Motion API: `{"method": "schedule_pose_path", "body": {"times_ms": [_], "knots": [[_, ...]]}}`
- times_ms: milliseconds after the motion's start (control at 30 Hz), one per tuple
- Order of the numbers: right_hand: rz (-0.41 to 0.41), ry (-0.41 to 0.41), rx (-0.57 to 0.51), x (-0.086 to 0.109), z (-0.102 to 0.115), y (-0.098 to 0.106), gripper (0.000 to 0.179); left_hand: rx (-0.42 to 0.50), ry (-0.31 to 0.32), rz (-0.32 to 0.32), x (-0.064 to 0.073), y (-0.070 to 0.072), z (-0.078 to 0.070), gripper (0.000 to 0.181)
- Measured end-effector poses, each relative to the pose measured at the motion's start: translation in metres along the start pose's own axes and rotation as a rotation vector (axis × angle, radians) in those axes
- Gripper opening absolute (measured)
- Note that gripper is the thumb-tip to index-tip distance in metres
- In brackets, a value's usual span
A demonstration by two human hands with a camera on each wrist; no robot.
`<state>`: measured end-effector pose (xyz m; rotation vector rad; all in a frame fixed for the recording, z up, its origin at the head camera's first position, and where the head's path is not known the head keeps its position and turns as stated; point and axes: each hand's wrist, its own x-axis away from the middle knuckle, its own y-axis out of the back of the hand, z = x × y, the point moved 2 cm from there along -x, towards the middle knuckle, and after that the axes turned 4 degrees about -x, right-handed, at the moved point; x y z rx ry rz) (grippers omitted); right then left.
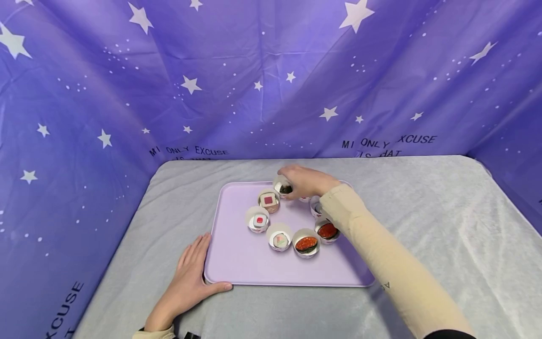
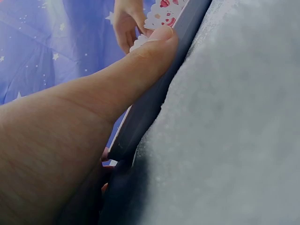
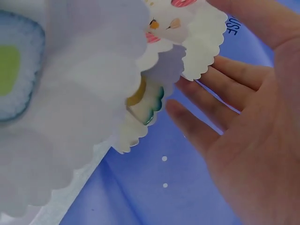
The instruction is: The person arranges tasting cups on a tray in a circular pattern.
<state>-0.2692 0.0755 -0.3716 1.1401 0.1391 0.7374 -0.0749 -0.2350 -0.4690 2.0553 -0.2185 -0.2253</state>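
Note:
On the lavender tray (image 1: 241, 273), my left hand (image 1: 190, 275) rests at the near left corner, fingers straight along the left side. Its thumb (image 2: 154, 49) lies along the front edge. At the far side, my right hand (image 1: 306, 181) holds a scalloped white paper cup (image 1: 279, 180) between thumb and fingers. Dark green toy sushi (image 1: 285, 189) sits inside that cup. Close by stands a cup with square, red-centred sushi (image 1: 268, 201). In the right wrist view, fingertips reach the scalloped rim of the cup (image 3: 204, 51).
Several more paper cups form a ring on the tray, including one with small red-centred sushi (image 1: 259, 220), one with pale roll (image 1: 280, 241) and two with orange-red roe (image 1: 306, 243). The right sleeve (image 1: 381, 245) crosses the tray's right side. Grey cloth (image 1: 444, 226) covers the table.

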Motion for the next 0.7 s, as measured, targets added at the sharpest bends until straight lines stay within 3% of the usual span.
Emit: {"method": "schedule_pose_path", "body": {"times_ms": [233, 433, 567, 700], "knots": [[0.015, -0.035, -0.027, 0.003, -0.008, -0.002, 0.081, -0.001, 0.008, 0.010, -0.001, 0.001, 0.003, 0.127], [-0.023, 0.016, 0.016, 0.007, -0.003, 0.004, 0.077, -0.006, -0.019, -0.021, 0.001, 0.005, 0.004, 0.124], [-0.037, 0.036, 0.034, 0.012, 0.003, 0.007, 0.073, -0.011, -0.029, -0.035, 0.003, 0.012, 0.000, 0.118], [-0.075, 0.077, 0.024, 0.022, 0.009, 0.008, 0.069, 0.011, 0.010, -0.021, 0.002, 0.027, -0.006, 0.111]]}}
